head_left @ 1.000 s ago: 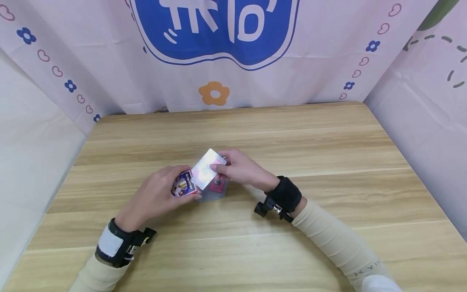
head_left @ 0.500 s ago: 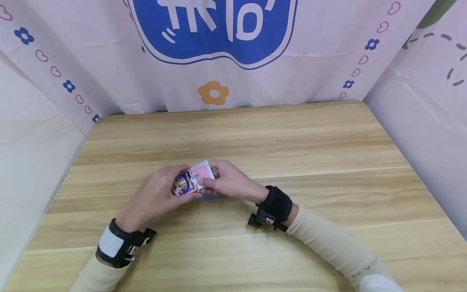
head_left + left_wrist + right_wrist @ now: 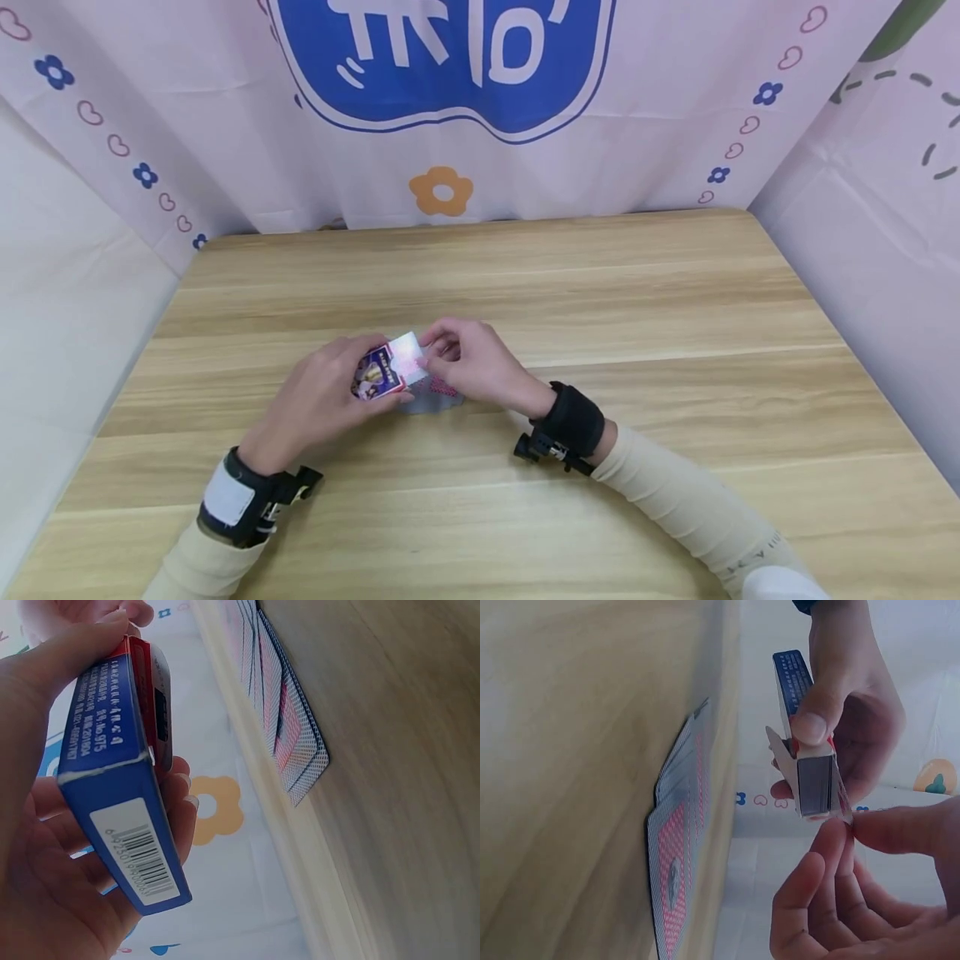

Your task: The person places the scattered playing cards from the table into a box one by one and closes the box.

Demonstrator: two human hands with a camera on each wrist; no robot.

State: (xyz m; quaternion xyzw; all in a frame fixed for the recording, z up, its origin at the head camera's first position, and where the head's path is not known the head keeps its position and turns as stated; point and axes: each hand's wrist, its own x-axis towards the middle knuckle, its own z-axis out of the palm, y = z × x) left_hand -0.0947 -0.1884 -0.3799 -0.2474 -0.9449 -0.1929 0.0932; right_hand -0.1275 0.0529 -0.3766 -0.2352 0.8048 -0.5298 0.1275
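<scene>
"Playing-card box of blue-and-red cardboard (image 3: 377,375): where is it? Start from the big things."

"Fine. A white cloth printed with a blue emblem, hearts and flowers (image 3: 510,179) hangs at the back. In front of it lies a pale wood-grain worktop (image 3: 600,500)."

"And above that?"

"Two arms in beige sleeves (image 3: 686,504), with black straps (image 3: 576,419) round the wrists."

"What does each grip do?"

"The person's bare left grip (image 3: 322,396) is curled round the box, thumb on one side and fingers on the other. It holds the box up off the worktop, end flap folded out, facing the bare right grip (image 3: 480,362). That one pinches the edge of a pink-and-white patterned card (image 3: 406,354) with thumb and fingertips."

"Is the card inside?"

"Partly. It juts from the box's mouth; one card or several, I cannot tell."

"Anything lower down?"

"Overlapping red-backed cards with pale borders (image 3: 676,832) lie on the worktop, near the box but apart from it."

"And the smallest?"

"A white barcode label (image 3: 131,853) on the box's closed blue end."
</scene>
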